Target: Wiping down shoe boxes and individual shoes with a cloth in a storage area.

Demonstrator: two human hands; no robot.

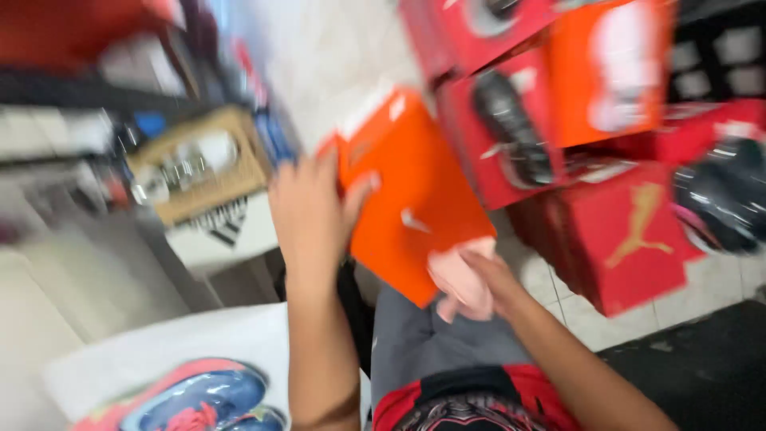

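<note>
A stack of red shoe boxes (606,160) stands on the floor. Just left of the stack is the orange shoe box (411,199). The left hand (311,211) grips its left edge, fingers closed around it. The right hand (487,275), below the orange box, holds a pink cloth (459,279) against its lower corner.

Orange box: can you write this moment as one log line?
left hand: holds orange box by its edge | right hand: pink cloth at box corner | red boxes stacked behind
</note>
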